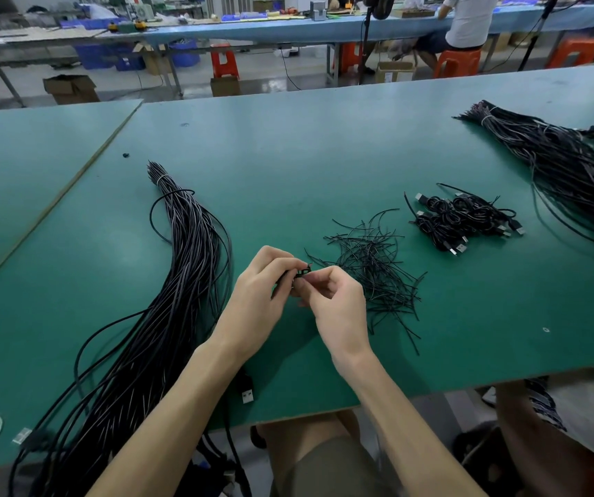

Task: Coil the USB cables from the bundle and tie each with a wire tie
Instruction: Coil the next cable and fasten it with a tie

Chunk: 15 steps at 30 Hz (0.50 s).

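Pinching a small black piece (302, 272) between the left grip (259, 292) and the right grip (335, 303), the fingers of both curled in and the fingertips nearly meeting, just above the table (324, 156) and close in front of the body. Judging by the task, twisting a wire tie round a coiled cable tucked into the left fingers, though mostly hidden there and too small to tell tie from cable. Holding it raised off the surface, probably for room to turn the tie ends freely. Working right beside the loose wire ties (371, 278), scattered just past the right grip and handy for picking one at a time. Probably drawing cables from the long bundle (180, 267) lying to the left, bound at its far end, with loose ends trailing toward the near edge for pulling singly. Seemingly setting finished work apart: tied coils (464, 220) heaped farther right, clear of the ties. Lying well off at the far right, a second bundle (557, 163). Showing under the left forearm, a USB plug (247, 393).
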{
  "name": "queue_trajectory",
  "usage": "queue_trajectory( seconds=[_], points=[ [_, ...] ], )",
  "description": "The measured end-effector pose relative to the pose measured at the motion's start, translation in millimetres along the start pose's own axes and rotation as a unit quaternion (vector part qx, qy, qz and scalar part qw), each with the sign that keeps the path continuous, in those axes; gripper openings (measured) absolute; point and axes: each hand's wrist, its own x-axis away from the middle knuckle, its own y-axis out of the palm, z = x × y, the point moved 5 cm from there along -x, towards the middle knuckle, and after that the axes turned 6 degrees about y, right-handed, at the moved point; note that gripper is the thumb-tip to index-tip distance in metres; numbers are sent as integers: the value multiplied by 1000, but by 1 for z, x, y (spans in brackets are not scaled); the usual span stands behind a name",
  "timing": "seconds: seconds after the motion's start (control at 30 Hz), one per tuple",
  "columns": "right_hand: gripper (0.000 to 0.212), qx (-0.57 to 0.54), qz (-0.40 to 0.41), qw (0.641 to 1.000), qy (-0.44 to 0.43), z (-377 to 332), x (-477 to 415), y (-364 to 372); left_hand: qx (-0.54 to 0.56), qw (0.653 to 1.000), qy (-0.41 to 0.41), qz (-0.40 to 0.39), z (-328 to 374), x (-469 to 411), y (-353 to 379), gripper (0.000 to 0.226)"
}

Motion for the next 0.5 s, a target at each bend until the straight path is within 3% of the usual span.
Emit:
queue_trajectory(
  seconds=[0.13,0.33,0.5],
  points=[
    [15,-72,-9,997,26,0,-1,-2,2,999,32,17,4,0,-1,18],
    [16,-50,-76,996,11,-2,0,5,15,995,52,85,14,-3,-9,20],
    [19,-74,-113,991,20,-3,0,3,26,994,56,93,19,-3,-10,21]
  ],
)
